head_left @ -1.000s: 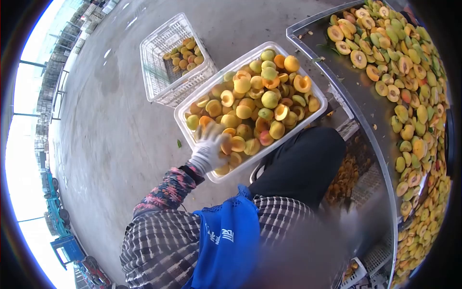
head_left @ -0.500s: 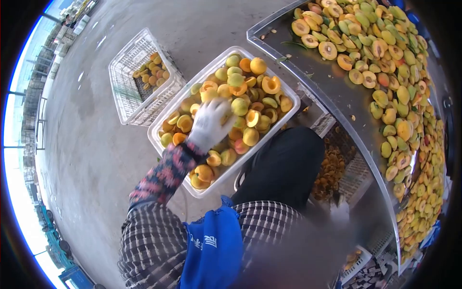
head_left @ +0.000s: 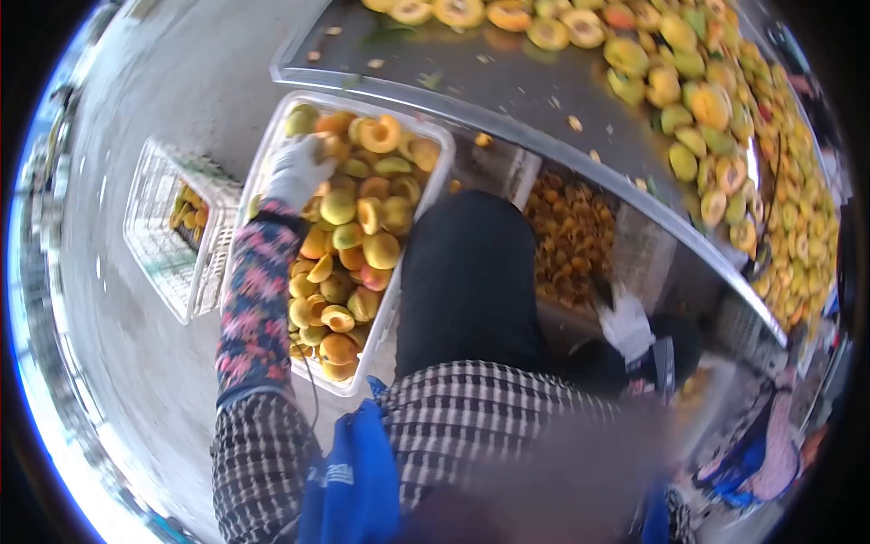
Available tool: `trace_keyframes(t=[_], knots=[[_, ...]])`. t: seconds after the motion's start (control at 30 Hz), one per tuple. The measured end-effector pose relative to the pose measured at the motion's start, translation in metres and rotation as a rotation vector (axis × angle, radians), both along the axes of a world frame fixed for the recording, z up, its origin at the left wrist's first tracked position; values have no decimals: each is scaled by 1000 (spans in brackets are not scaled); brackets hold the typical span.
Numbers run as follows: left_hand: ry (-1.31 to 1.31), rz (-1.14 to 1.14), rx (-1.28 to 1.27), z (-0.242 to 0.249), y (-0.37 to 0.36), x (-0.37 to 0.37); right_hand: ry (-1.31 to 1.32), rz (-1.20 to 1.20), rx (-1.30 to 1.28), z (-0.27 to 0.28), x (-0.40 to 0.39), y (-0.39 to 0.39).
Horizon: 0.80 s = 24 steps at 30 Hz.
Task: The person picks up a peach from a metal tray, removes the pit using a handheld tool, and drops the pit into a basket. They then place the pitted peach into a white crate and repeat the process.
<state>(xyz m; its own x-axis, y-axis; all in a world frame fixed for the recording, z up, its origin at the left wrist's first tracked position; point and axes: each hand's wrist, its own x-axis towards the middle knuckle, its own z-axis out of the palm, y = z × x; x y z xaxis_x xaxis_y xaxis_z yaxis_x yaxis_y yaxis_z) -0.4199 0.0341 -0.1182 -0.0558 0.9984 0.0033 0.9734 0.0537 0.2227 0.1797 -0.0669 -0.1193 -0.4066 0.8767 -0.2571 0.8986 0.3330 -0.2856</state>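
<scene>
My left hand [head_left: 299, 172], in a white glove, reaches into the upper left of a white plastic crate [head_left: 424, 249] filled with apricots. Its fingers lie bent over the fruit there, somewhat apart; their tips are partly hidden. Whole apricots [head_left: 338, 207] and cut halves [head_left: 379, 134] lie mixed around it. Low on the right, under the table edge, my right hand [head_left: 627, 328] is also gloved in white. Its fingers point down beside a crate of small orange-brown pieces [head_left: 566, 231]. A dark shape sits at its fingertips, too blurred to name.
A metal-edged table [head_left: 507, 100] spans the top and right, piled with apricot halves [head_left: 711, 104]. Another white crate [head_left: 172, 245] with some fruit stands on the concrete floor at the left. My bent knee [head_left: 471, 263] is between the full crate and the under-table crate.
The view has turned and shifted to the right. My left hand has moved from the middle of the full crate to its upper left. My right hand shows more fully now.
</scene>
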Motion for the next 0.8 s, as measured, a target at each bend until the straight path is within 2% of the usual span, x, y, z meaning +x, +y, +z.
trace_keyframes(t=[0.03, 0.07, 0.1, 0.17, 0.23, 0.3, 0.37, 0.4, 0.43, 0.47, 0.5, 0.53, 0.57, 0.63, 0.7, 0.73, 0.77, 0.8], knots=[[-91, 76, -31, 9, -10, 5, 32, -27, -31, 9, -12, 8], [-60, 92, 24, 23, -24, 15, 64, -55, -62, 19, -25, 16], [-3, 129, 29, 19, -38, 9, 90, -77, -81, 16, -25, 18], [-58, 208, 55, -4, -71, -13, 141, -121, -119, 12, -24, 22], [-569, 414, 39, -9, -100, -17, 156, -210, -196, 11, -30, 26], [-633, 509, 191, -44, -143, -26, 214, -182, -169, 2, -26, 25], [-375, 637, -96, -73, -197, -37, 182, -154, -213, -6, -16, 24], [-240, 585, -96, -57, -211, -14, 106, -78, -126, -11, -8, 19], [-107, 529, -105, -38, -216, 13, 189, -113, -121, -18, -3, 18], [-119, 526, -63, -26, -217, 23, 297, -175, -264, -11, -8, 22], [-133, 523, -24, -15, -220, 29, 161, -220, -276, -1, -14, 22], [-147, 497, -40, -1, -224, 33, 148, -199, -288, 1, -15, 21], [-54, 405, -81, 15, -227, 37, 117, -173, -248, -6, -7, 17], [-27, 416, -213, 36, -232, 33, 76, -160, -234, -9, -6, 17], [-163, 625, -96, 49, -224, 25, 53, -182, -287, 0, -20, 25], [-341, 718, 5, 49, -219, 20, 82, -108, -199, -23, -2, 19], [-320, 662, 69, 47, -206, 21, 112, -38, -104, -48, 16, 14], [-206, 546, 88, 40, -191, 24, 21, 7, -84, -64, 28, 12]])
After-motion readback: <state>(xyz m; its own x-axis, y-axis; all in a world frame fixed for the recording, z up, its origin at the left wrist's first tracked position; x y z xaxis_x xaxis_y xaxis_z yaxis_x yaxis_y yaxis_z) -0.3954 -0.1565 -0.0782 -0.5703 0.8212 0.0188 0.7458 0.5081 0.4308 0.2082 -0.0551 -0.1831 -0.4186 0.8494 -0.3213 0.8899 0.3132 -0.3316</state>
